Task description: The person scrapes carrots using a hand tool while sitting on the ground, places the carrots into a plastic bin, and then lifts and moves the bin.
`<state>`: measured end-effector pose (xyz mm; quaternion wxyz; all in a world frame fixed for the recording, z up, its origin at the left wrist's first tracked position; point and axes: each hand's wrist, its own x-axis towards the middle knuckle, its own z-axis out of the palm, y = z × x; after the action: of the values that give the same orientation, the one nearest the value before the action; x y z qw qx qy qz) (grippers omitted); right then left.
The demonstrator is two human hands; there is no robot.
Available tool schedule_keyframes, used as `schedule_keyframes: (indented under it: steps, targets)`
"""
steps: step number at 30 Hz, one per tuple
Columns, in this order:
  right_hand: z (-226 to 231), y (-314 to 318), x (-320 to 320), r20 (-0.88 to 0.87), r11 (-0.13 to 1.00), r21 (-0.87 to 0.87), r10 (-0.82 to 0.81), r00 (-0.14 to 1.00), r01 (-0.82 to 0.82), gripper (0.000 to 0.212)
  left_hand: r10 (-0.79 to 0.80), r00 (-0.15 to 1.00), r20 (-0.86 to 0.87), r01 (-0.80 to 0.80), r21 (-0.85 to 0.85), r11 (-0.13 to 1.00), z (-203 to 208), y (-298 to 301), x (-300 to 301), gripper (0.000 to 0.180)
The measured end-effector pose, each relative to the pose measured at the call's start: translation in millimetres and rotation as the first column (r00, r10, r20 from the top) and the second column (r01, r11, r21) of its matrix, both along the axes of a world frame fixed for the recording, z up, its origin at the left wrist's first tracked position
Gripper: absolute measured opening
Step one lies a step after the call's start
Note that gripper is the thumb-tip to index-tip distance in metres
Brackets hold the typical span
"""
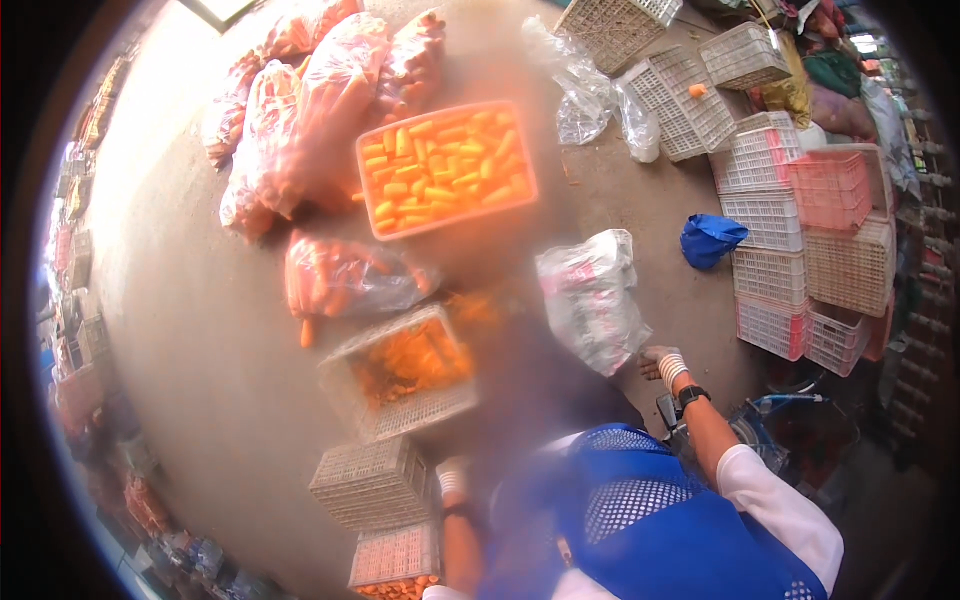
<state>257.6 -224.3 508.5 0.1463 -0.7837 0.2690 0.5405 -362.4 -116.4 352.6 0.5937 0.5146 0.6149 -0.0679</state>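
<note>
My right hand [660, 362], in a white glove with a dark wristwatch, is at the lower right corner of a crumpled clear plastic bag [590, 300] on the concrete floor and seems to grip it. My left hand [452, 480], also gloved, is low beside an empty white lattice crate [372, 482]; blur hides its fingers. Just ahead stands a white crate of carrot pieces [405, 372]. Farther off is an orange tub heaped with cut carrots [445, 170]. I wear a blue mesh vest over white sleeves.
Clear sacks of carrots [300, 130] are piled at the back left, and one [345, 275] lies nearer. Stacks of white crates [770, 220] and pink crates [830, 190] line the right. A blue bag [712, 240] and empty clear bags [585, 90] lie on the floor.
</note>
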Motion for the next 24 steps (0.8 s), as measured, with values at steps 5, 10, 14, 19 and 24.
schedule_keyframes:
  steps: [5,10,14,19,24]
  targets:
    - [-2.4,-80.8,-42.1,0.059,0.968,0.108,-0.233,0.971,0.226,0.018,0.028,0.985,0.168,-0.007,-0.125,0.992,-2.4,42.2,0.4,0.003]
    - [3.6,-91.6,-74.8,-0.077,0.912,0.142,-0.378,0.923,0.385,0.012,-0.230,0.968,0.106,0.214,0.139,0.967,18.2,68.8,-3.4,0.013]
    - [11.0,-66.8,-77.6,-0.063,0.890,0.149,-0.426,0.903,0.430,0.014,-0.394,0.919,0.025,0.371,0.283,0.884,26.6,87.5,8.6,0.019]
    - [-1.0,-46.7,-38.0,0.081,0.960,0.104,-0.268,0.960,0.259,0.016,-0.071,0.980,0.187,0.037,0.178,0.983,16.1,99.8,38.8,0.011]
    - [-6.7,43.4,14.2,-0.029,0.960,0.123,-0.250,0.968,0.252,0.016,-0.557,0.804,-0.209,0.594,0.238,0.769,26.3,127.2,39.7,0.012]
